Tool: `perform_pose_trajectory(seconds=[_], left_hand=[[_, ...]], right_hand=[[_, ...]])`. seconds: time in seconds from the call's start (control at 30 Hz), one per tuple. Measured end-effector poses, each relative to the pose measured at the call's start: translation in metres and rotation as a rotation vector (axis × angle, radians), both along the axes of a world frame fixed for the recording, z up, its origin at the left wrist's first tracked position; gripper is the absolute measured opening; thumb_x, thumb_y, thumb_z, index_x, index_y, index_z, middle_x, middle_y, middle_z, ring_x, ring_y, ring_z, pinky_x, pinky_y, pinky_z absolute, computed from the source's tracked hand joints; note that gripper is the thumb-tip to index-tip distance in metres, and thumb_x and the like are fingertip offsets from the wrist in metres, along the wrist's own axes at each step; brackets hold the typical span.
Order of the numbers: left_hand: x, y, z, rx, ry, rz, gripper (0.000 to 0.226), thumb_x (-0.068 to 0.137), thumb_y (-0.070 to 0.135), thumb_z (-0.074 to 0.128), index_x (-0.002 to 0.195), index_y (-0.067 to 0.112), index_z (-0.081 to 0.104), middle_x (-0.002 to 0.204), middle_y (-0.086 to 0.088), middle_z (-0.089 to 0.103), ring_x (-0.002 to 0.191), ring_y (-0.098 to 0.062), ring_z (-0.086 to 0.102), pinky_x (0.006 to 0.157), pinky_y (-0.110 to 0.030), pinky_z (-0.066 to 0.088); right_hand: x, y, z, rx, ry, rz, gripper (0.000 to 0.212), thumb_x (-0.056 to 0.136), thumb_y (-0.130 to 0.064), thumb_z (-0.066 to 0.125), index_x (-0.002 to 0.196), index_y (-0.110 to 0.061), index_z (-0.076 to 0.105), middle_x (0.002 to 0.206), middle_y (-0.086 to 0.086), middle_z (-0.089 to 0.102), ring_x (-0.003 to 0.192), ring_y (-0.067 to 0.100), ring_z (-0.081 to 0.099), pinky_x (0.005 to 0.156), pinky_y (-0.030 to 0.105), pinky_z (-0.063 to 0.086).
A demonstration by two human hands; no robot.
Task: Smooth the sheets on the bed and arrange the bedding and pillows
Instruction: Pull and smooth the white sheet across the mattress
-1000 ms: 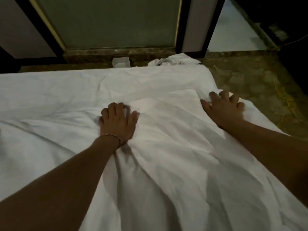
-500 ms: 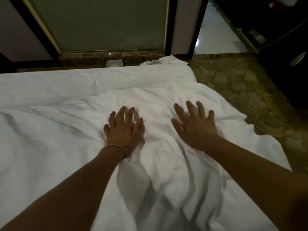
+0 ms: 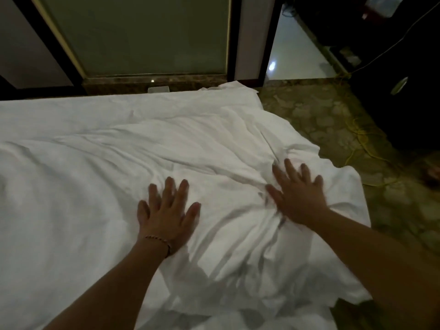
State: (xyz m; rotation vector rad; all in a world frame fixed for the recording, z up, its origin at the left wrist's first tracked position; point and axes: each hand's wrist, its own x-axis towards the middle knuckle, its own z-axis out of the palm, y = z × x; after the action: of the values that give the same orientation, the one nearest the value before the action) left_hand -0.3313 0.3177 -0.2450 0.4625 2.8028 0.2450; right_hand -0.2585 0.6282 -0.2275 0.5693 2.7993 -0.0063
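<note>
Sheets point(image 3: 95, 191) are spread white across the bed, which fills the picture from 9 o'clock over to about 3 o'clock. Much of the cloth is bunched, and a big lump of folds is seen between 5 and 3 o'clock, near the corner of the bed. It is judged that the hands are laid flat there because the wrinkles are thickest in that spot and must be pushed out toward the edge.

One flat hand can hold the cloth while the other sweeps, so nothing is dragged out of place; that is likely why both are used together.

The left hand point(image 3: 166, 215) is laid palm down near the middle of the picture. Its fingers are straight and spread wide, pointing to 12 o'clock. Nothing is gripped; the cloth is only pressed. A thin bracelet point(image 3: 158, 240) is worn at the wrist.

The right hand point(image 3: 297, 196) is laid at about 2 o'clock from the left one, well apart from it. Its fingers are also straight and spread, and they are a little blurred. Nothing is held by it either; the folds are only touched and pressed, and creases are gathered round its thumb side.

No pillows are seen. A patterned floor point(image 3: 333, 120) is seen at 2 o'clock, past the bed corner.
</note>
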Motion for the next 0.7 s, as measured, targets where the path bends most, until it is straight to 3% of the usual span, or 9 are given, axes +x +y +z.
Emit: perform_pose_trajectory(seconds=[0.07,0.13,0.27,0.37,0.43,0.53,0.63,0.7], left_hand=[[0.007,0.007,0.005,0.004,-0.007,0.013,0.072,0.088,0.076,0.005,0.150,0.050,-0.020,0.163,0.012,-0.023,0.150,-0.027,-0.021,0.120,-0.056,-0.001],[0.017,0.013,0.007,-0.007,-0.010,0.027,0.072,0.090,0.075,0.009,0.152,0.048,-0.016,0.164,0.011,-0.019,0.151,-0.026,-0.017,0.119,-0.055,0.002],[0.040,0.020,0.000,0.011,0.053,0.108,0.089,0.081,0.079,0.000,0.157,0.032,0.006,0.165,-0.002,0.006,0.150,-0.033,0.005,0.116,-0.056,0.012],[0.054,0.024,-0.010,0.035,0.132,0.128,0.091,0.087,0.077,0.009,0.142,0.013,0.042,0.146,-0.016,0.041,0.133,-0.043,0.034,0.108,-0.060,0.027],[0.058,0.027,-0.018,0.050,0.214,0.142,0.080,0.091,0.071,0.018,0.125,0.006,0.051,0.128,-0.019,0.051,0.120,-0.044,0.044,0.101,-0.060,0.035],[0.057,0.025,-0.023,0.075,0.247,0.163,0.077,0.092,0.069,0.021,0.125,0.005,0.050,0.125,-0.020,0.051,0.119,-0.042,0.045,0.102,-0.059,0.034],[0.060,0.021,-0.019,0.081,0.194,0.120,0.087,0.088,0.072,0.012,0.141,0.010,0.041,0.143,-0.016,0.042,0.132,-0.040,0.036,0.110,-0.055,0.027],[0.065,0.019,-0.012,0.077,0.165,0.066,0.094,0.084,0.074,0.003,0.152,0.015,0.030,0.158,-0.012,0.028,0.143,-0.036,0.023,0.116,-0.051,0.019]], right_hand=[[-0.005,-0.028,0.001,-0.076,0.023,-0.106,0.079,0.090,-0.077,0.009,0.155,-0.036,-0.010,0.165,0.002,-0.006,0.150,0.037,0.000,0.114,0.067,0.004],[0.000,-0.049,-0.002,-0.092,0.041,-0.150,0.084,0.088,-0.079,0.010,0.156,-0.032,-0.002,0.161,0.012,0.014,0.145,0.040,0.015,0.113,0.065,0.008],[0.026,-0.060,-0.020,-0.060,0.177,-0.050,0.080,0.094,-0.070,0.017,0.152,-0.016,0.023,0.129,0.014,0.049,0.117,0.035,0.045,0.104,0.052,0.031],[0.038,-0.055,-0.034,-0.070,0.346,0.014,0.064,0.097,-0.062,0.022,0.120,-0.009,0.051,0.096,0.012,0.061,0.091,0.035,0.059,0.085,0.047,0.045],[0.036,-0.052,-0.030,-0.118,0.320,0.002,0.061,0.096,-0.063,0.017,0.106,-0.012,0.049,0.084,0.010,0.063,0.081,0.033,0.063,0.072,0.041,0.047],[0.032,-0.044,-0.019,-0.100,0.260,0.047,0.080,0.086,-0.073,-0.001,0.120,-0.014,0.041,0.090,0.011,0.068,0.087,0.034,0.068,0.072,0.040,0.049],[0.035,-0.019,0.012,-0.086,0.175,0.049,0.062,0.097,-0.064,0.012,0.130,-0.015,0.033,0.105,0.016,0.068,0.097,0.036,0.065,0.081,0.041,0.044],[0.043,-0.007,0.038,0.024,0.162,0.099,0.055,0.099,-0.060,0.017,0.126,-0.015,0.035,0.103,0.016,0.068,0.093,0.037,0.065,0.076,0.040,0.041]])
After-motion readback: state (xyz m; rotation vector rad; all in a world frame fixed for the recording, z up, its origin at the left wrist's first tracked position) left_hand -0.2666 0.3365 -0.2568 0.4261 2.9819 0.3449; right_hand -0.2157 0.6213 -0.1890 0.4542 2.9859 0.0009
